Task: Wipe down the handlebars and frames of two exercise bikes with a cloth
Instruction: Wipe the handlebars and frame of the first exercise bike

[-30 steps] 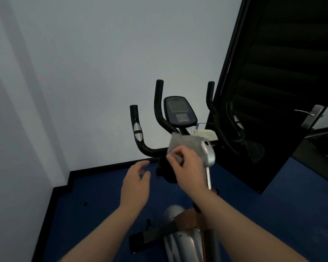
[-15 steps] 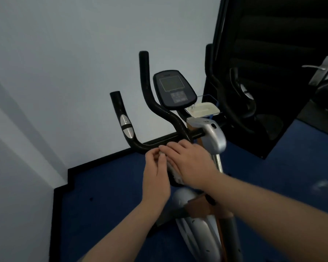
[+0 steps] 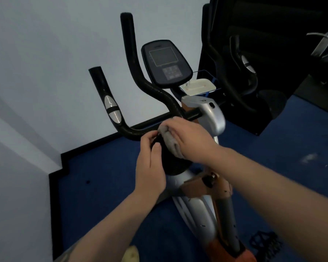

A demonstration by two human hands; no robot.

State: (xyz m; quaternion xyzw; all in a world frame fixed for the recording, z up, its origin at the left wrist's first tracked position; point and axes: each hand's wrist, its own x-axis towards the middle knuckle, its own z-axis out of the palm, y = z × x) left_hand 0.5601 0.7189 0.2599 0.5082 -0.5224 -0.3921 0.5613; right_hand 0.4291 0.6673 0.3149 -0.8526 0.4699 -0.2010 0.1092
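The right hand point(image 3: 189, 137) has its grip closed over a bunched grey cloth point(image 3: 169, 140), pressing it against the black upright post point(image 3: 170, 159) just under the handlebar's crossbar. The left hand point(image 3: 151, 163) sits touching that post at about 8 o'clock from the cloth, fingers point(image 3: 155, 146) curled around the post, bracing rather than carrying anything. From the cloth the left handlebar point(image 3: 133, 129) runs out toward 9 o'clock and then bends up to 11 o'clock, past a silver sensor pad point(image 3: 112, 108); a second, taller bar point(image 3: 133, 59) rises toward 12 o'clock. The right hand is the nearer one for a sweep along that long axis, I'd say, with the left hand in its path. At 1 o'clock stands the console point(image 3: 165, 61), a small white tray point(image 3: 199, 86) beside it, and the silver frame cover point(image 3: 210, 114) touches the right knuckles' far side. A dark door point(image 3: 273, 25) is at 2 o'clock.
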